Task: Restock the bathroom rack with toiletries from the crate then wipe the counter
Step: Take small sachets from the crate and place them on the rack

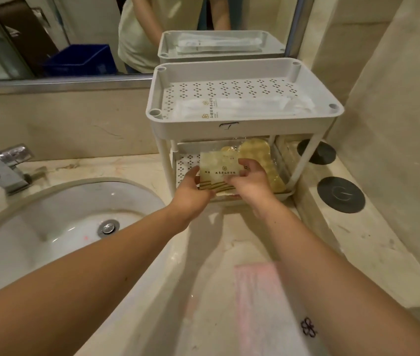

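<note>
Restocking is the step in hand: one flat printed packet [217, 173] sits at the mouth of the rack's lower shelf [187, 163], pinched by the left hand [193, 194] at its 8 o'clock corner and by the right hand [248, 182] at 4 o'clock. Next, I judge, it must slide inward and both grips let go. At the packet's 2 o'clock lies one yellow wrapped item [257, 152]. At 12 o'clock, the top tray [229, 73] holds white sachets, seemingly two. One pink cloth [257, 299] waits at 6 o'clock on the counter [229, 227].

Bathroom, sink [57, 217], faucet [5, 164], mirror [49, 34], marble counter [131, 170]
</note>
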`<action>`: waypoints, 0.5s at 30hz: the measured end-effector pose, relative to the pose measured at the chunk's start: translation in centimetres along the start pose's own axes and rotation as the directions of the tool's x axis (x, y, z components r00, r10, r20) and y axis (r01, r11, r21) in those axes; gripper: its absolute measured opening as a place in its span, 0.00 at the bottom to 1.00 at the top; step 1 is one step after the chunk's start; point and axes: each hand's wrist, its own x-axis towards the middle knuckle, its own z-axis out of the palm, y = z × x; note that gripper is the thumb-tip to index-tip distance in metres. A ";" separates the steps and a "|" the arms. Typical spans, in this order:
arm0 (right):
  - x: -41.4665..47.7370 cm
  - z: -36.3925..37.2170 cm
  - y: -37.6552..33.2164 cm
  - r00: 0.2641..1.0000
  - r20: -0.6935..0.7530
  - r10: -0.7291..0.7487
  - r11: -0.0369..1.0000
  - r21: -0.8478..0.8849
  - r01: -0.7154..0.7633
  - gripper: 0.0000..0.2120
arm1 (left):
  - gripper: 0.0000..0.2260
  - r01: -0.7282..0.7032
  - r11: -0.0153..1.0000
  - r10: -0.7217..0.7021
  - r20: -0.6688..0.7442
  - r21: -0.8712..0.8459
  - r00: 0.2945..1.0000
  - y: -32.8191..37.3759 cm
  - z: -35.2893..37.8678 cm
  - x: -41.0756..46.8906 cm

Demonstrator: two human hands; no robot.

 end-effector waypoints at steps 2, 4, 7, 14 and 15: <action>1.4 0.7 0.0 1.000 0.011 -0.012 1.000 -0.011 0.012 0.29 | 0.30 0.000 0.999 -0.001 -0.022 -0.036 1.000 0.0 0.0 1.1; 2.9 1.3 0.0 0.999 0.023 -0.038 0.999 -0.027 0.039 0.29 | 0.31 0.007 0.994 -0.013 -0.057 -0.106 0.998 0.0 0.2 2.3; 4.7 2.0 -0.2 0.998 0.031 -0.053 0.995 -0.079 0.055 0.30 | 0.35 0.063 0.982 -0.080 -0.092 -0.176 0.993 0.3 0.6 3.7; 7.7 3.9 0.4 0.992 0.060 -0.110 0.982 -0.150 0.118 0.31 | 0.32 0.141 0.947 -0.194 -0.165 -0.289 0.967 -0.1 1.2 6.5; 7.8 4.0 0.5 0.991 0.063 -0.121 0.978 -0.163 0.130 0.31 | 0.30 0.153 0.940 -0.214 -0.178 -0.305 0.961 -0.1 1.2 6.8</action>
